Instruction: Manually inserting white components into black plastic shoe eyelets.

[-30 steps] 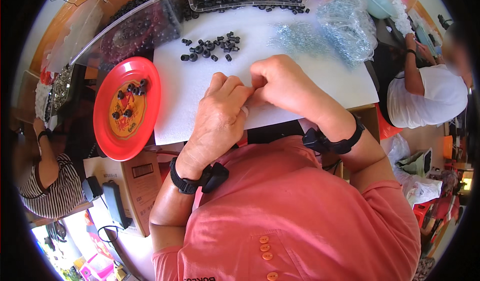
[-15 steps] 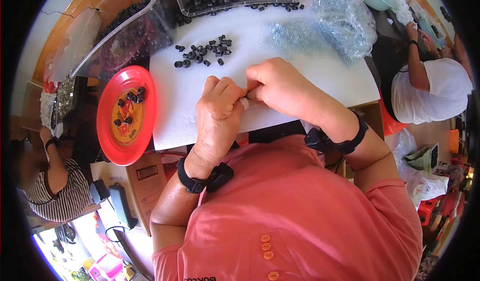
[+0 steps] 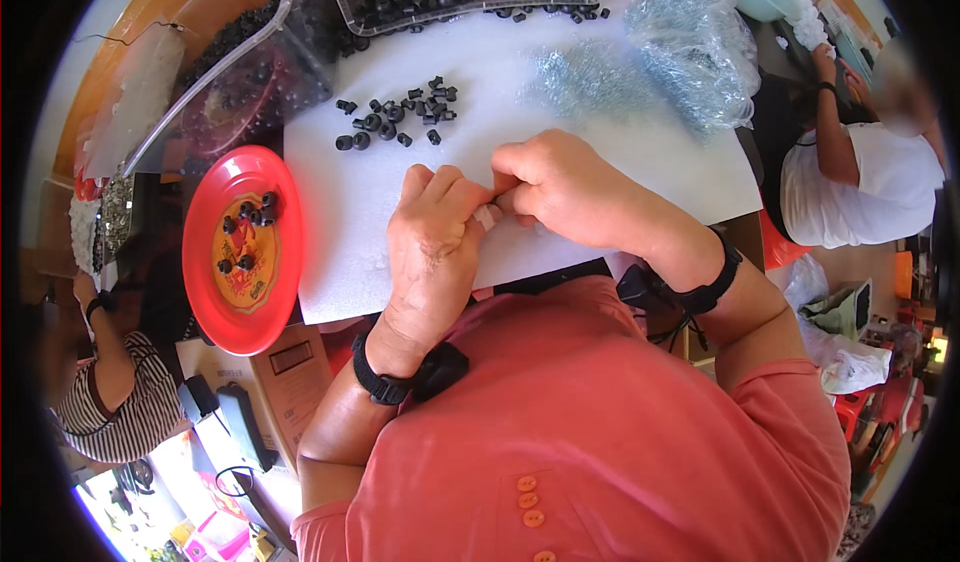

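Over the near part of a white foam sheet (image 3: 640,187), my left hand (image 3: 432,237) and my right hand (image 3: 575,190) meet fingertip to fingertip. Both are closed in a pinch. Whatever sits between them is too small and too hidden to name. A pale wrap shows around a left fingertip. Beyond my left hand lies a loose group of small black knobbed parts (image 3: 387,132). Left of that hand is a red oval plate (image 3: 200,292) with several of the same black parts on its yellow printed middle.
A clear bin (image 3: 450,18) heaped with black parts stands at the far edge, another clear bin (image 3: 215,72) at far left. Small clear bluish pieces (image 3: 590,77) lie beside a plastic bag (image 3: 695,52). People work at left (image 3: 120,402) and right (image 3: 840,182).
The view has shifted slightly, so the plate and black parts appear a little further left and lower. My hands stay pinched together, with the right fingers slightly turned.
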The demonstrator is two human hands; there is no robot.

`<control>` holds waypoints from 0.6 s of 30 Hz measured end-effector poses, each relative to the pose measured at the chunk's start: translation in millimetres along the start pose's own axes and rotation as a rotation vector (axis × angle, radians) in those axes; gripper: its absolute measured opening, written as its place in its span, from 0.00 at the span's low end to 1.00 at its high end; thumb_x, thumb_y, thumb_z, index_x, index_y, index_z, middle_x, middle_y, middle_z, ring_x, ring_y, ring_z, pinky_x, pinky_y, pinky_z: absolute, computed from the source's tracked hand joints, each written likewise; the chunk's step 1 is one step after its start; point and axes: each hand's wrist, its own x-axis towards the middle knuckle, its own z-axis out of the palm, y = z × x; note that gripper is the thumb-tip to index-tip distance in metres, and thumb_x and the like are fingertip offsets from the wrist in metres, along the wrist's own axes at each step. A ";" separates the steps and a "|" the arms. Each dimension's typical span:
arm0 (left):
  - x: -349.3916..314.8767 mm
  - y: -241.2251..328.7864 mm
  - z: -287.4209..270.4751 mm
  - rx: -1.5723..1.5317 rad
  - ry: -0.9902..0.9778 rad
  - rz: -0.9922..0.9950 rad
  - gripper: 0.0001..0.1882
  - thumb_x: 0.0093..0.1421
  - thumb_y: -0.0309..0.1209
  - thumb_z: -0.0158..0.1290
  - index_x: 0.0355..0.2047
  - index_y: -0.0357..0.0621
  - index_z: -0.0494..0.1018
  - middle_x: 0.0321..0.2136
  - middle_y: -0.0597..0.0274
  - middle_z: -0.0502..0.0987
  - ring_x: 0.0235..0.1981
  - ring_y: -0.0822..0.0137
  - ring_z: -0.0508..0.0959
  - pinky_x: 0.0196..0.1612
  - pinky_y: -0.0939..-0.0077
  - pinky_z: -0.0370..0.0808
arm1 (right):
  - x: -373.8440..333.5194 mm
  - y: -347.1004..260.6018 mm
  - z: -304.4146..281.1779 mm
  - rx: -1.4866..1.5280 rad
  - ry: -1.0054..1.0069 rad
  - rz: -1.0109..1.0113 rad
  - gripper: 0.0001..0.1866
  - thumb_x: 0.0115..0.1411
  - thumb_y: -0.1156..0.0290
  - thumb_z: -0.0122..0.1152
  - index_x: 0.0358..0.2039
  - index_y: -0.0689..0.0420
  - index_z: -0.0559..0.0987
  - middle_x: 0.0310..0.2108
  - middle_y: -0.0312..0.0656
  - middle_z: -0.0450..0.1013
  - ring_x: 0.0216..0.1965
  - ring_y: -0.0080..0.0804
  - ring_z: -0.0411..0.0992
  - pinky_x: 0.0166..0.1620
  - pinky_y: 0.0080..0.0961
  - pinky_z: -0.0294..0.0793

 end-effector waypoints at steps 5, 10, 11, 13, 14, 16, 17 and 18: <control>-1.0 0.8 -2.4 0.076 -0.037 0.058 0.10 0.49 0.16 0.56 0.32 0.39 0.76 0.27 0.60 0.71 0.32 0.59 0.67 0.36 0.67 0.68 | -0.5 -0.1 11.6 -0.246 0.054 -0.099 0.05 0.50 0.71 0.60 0.26 0.59 0.78 0.25 0.52 0.77 0.30 0.54 0.76 0.35 0.48 0.73; -3.3 -2.2 -2.2 0.053 -0.018 0.103 0.09 0.49 0.16 0.56 0.31 0.39 0.75 0.28 0.60 0.72 0.32 0.59 0.67 0.35 0.67 0.68 | -2.9 -5.5 18.0 -0.312 0.055 -0.052 0.05 0.50 0.70 0.60 0.26 0.57 0.77 0.23 0.50 0.76 0.29 0.52 0.76 0.33 0.47 0.73; -3.5 -1.1 -2.4 0.028 -0.001 0.102 0.08 0.47 0.17 0.57 0.29 0.40 0.75 0.27 0.59 0.72 0.32 0.57 0.68 0.34 0.65 0.70 | -4.3 -0.4 17.1 -0.324 0.064 -0.061 0.05 0.50 0.70 0.60 0.26 0.57 0.77 0.23 0.50 0.76 0.29 0.52 0.76 0.33 0.47 0.73; -5.1 2.4 -4.2 0.010 0.027 0.101 0.08 0.46 0.18 0.59 0.27 0.40 0.74 0.26 0.59 0.72 0.31 0.55 0.69 0.33 0.63 0.71 | -9.1 10.0 15.5 -0.067 0.119 -0.122 0.05 0.50 0.71 0.61 0.27 0.58 0.77 0.22 0.50 0.76 0.29 0.51 0.77 0.31 0.46 0.73; -7.8 4.7 -5.0 0.011 0.044 0.088 0.08 0.46 0.18 0.60 0.27 0.40 0.75 0.25 0.58 0.72 0.30 0.56 0.70 0.32 0.63 0.70 | -11.8 11.0 13.7 -0.070 0.117 -0.135 0.05 0.50 0.71 0.61 0.27 0.58 0.77 0.22 0.50 0.76 0.29 0.51 0.77 0.31 0.46 0.73; -12.7 6.6 -10.6 0.018 0.060 0.078 0.08 0.45 0.18 0.60 0.26 0.40 0.75 0.24 0.58 0.72 0.29 0.56 0.70 0.32 0.64 0.70 | -16.7 13.9 9.5 -0.255 0.456 -0.179 0.04 0.50 0.73 0.61 0.27 0.58 0.77 0.23 0.50 0.75 0.27 0.52 0.76 0.30 0.44 0.73; -16.0 5.7 -19.0 0.009 0.141 0.094 0.08 0.45 0.18 0.60 0.26 0.39 0.75 0.23 0.58 0.72 0.28 0.58 0.70 0.32 0.65 0.69 | -15.9 16.2 4.3 -0.251 0.461 -0.182 0.04 0.50 0.73 0.61 0.27 0.58 0.77 0.23 0.50 0.75 0.27 0.52 0.76 0.30 0.44 0.73; -19.9 4.5 -29.7 0.000 0.220 0.108 0.08 0.45 0.18 0.60 0.25 0.39 0.74 0.22 0.58 0.72 0.26 0.59 0.70 0.31 0.67 0.68 | -12.5 18.8 -2.8 -0.472 0.530 -0.148 0.04 0.48 0.74 0.61 0.27 0.58 0.77 0.24 0.50 0.75 0.27 0.51 0.76 0.29 0.43 0.73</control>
